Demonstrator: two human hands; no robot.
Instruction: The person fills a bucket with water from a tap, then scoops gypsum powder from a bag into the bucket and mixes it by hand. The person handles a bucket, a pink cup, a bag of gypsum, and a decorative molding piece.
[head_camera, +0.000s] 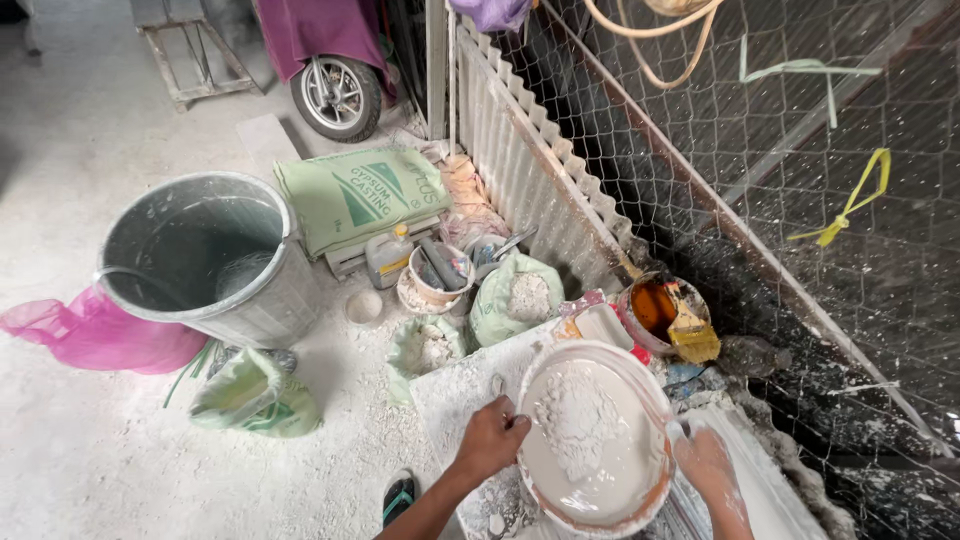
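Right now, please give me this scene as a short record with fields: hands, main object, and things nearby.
left hand: left hand grips the left rim of the basin
right hand: right hand, coated in white, holds the right rim
main object: round basin with white powder heaped on pale wet mix
work surface: dusty board
nearby: grey bucket, green sack, open bags of powder, orange tub with brush
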